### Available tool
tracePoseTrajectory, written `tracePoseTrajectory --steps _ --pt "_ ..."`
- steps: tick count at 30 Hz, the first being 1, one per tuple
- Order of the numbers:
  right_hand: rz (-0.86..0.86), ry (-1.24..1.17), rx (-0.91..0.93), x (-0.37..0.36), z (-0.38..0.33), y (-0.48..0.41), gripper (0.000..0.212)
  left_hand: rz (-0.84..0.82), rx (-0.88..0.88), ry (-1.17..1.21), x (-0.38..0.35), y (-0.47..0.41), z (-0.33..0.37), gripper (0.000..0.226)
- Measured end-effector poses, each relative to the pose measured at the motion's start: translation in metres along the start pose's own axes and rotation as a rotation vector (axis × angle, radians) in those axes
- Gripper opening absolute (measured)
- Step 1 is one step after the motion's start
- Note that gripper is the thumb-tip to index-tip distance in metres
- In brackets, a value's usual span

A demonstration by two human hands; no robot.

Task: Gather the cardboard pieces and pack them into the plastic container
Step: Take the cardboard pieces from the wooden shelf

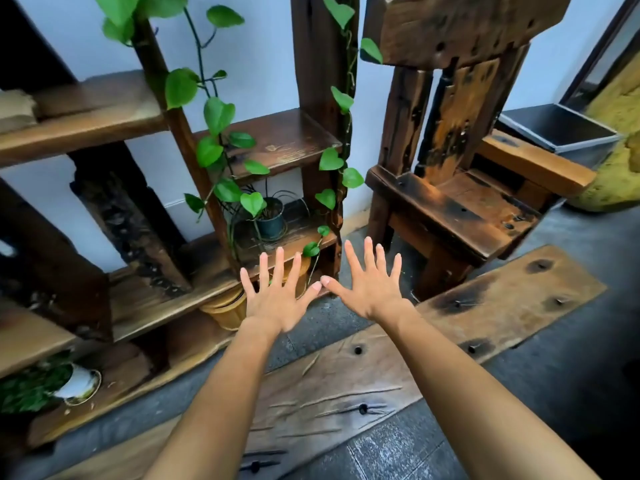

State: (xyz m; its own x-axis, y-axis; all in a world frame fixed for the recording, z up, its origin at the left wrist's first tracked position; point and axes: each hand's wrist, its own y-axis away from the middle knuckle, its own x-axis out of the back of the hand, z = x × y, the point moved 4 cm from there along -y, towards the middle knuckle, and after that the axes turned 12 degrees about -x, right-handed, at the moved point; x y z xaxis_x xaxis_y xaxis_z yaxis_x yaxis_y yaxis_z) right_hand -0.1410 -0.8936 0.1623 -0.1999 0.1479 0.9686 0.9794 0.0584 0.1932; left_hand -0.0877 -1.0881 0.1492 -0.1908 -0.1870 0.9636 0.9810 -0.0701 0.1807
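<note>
Head view is showing the left hand [273, 303] and right hand [369, 289] hovering with fingers splayed, holding nothing; no cardboard is appearing, so packing looks unstarted.

Shelf [194, 268] bears potted plant [271, 220]; plank [485, 306] on floor [571, 358].
</note>
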Motion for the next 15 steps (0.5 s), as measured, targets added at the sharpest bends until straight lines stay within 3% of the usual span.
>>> tracePoseTrajectory --steps 15 --pt "0.017 0.033 0.122 0.004 -0.172 -0.004 0.102 0.043 0.175 0.049 0.05 0.044 -0.164 0.085"
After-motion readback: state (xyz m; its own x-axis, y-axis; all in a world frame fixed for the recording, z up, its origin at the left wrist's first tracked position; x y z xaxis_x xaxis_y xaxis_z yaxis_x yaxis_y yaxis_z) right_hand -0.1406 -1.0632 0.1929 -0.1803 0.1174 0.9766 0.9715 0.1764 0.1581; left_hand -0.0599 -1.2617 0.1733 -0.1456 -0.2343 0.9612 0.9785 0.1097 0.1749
